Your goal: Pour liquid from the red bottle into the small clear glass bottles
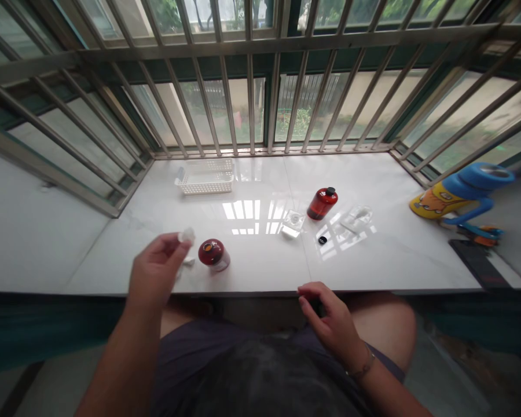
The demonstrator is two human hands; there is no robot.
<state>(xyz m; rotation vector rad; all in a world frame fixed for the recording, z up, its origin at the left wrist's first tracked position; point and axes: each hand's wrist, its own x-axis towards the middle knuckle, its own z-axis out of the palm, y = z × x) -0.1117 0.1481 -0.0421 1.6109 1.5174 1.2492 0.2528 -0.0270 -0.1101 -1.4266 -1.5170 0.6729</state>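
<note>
My left hand (154, 267) is raised over the left part of the counter, thumb and fingers closed on a small whitish, translucent piece (186, 236). Just right of it stands an uncapped red-brown bottle (214, 255), with an orange-looking mouth. White scraps (188, 262) lie behind my left hand, partly hidden. My right hand (330, 317) hovers at the counter's front edge, fingers loosely bent and thumb apart; I see nothing held in it. Farther back is a second red bottle (322, 204) with a dark cap on. A small black cap (322, 240) lies in front of it.
On the white counter (260, 260) are a white perforated basket (206, 184), a small clear packet (293, 221) and a clear plastic wrapper with a white piece (356, 220). At the right stand a blue and yellow flask (458, 194) and a dark phone (477, 263). Window bars close off the back.
</note>
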